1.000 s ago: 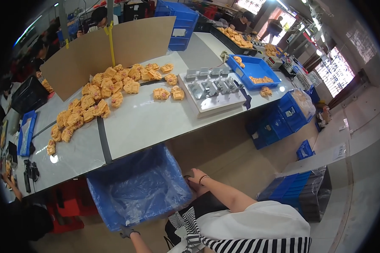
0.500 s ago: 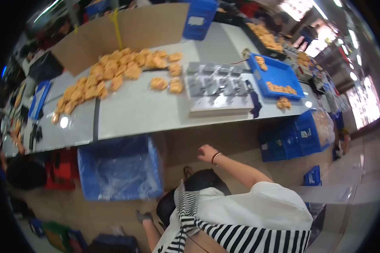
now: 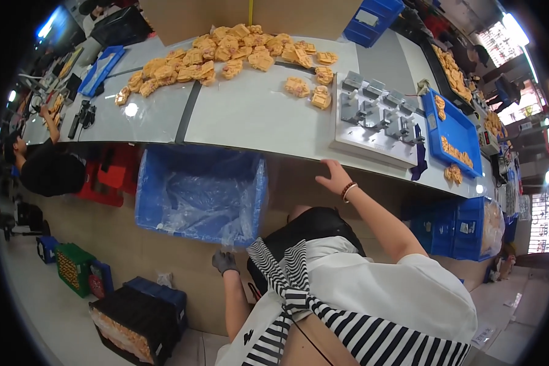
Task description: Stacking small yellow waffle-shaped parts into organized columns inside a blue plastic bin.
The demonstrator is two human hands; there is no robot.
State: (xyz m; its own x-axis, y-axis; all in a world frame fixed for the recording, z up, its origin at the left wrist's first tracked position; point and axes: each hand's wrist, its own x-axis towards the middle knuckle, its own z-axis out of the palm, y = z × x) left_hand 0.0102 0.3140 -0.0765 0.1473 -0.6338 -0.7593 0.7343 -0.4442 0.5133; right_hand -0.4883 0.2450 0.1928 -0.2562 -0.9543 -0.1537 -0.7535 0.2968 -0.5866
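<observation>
My right hand (image 3: 337,178), bare and with bracelets at the wrist, hangs in the air by the table's front edge. Its thumb and fingers are apart and it holds nothing. My left hand (image 3: 226,261), in a grey glove, is low beside the front rim of a blue bin (image 3: 141,210); its fingers look loosely open, with no object seen in them. A clear plastic liner (image 3: 201,192) lies inside the bin, and part hangs over the rim near that hand. On the table (image 3: 238,125), a metal fixture (image 3: 372,143) with several clamps stands nearest my right hand.
A long heap of orange-yellow moulded pieces (image 3: 219,52) lies along the cardboard partition (image 3: 189,21). Right of the fixture, a blue tray (image 3: 457,131) holds similar pieces. Blue crates (image 3: 451,229) stand under the table at right. A person in black (image 3: 52,168) works at far left.
The view has turned, so the table and bin appear shifted. My right hand is nearer the table edge with its fingers more spread. My left hand has come up close to the bin's rim.
</observation>
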